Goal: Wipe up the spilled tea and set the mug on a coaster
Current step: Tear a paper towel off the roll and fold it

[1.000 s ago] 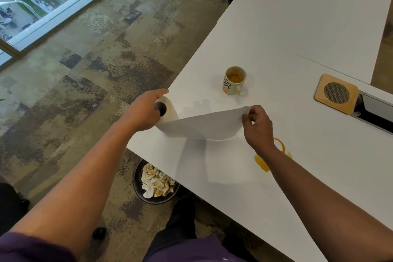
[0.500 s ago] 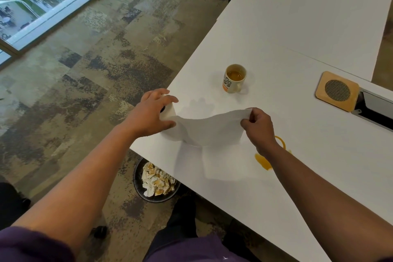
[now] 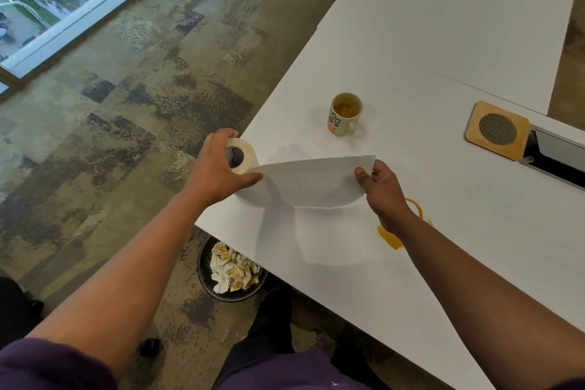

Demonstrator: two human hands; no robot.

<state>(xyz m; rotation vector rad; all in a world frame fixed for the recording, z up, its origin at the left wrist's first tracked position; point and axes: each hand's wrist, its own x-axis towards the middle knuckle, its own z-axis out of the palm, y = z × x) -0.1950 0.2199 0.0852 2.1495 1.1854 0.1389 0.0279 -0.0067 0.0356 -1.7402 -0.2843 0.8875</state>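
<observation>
The left hand (image 3: 218, 168) was clamped over the paper towel roll (image 3: 245, 174) near the table's edge. The right hand (image 3: 381, 190) pinched the free end of the sheet (image 3: 310, 184), drawn taut between the two and not yet torn off. Judged progress: early. The spilled tea (image 3: 391, 239) lay unwiped on the white table (image 3: 443, 41), a ring and puddle just beside the right wrist. The mug (image 3: 345, 114), upright and holding tea, stood on bare table, well apart from the wooden coaster (image 3: 497, 130) to its right. Both steps remained. A bin (image 3: 232, 272) of stained, crumpled paper sat below the table edge. Nothing obstructed the path from mug to coaster.
</observation>
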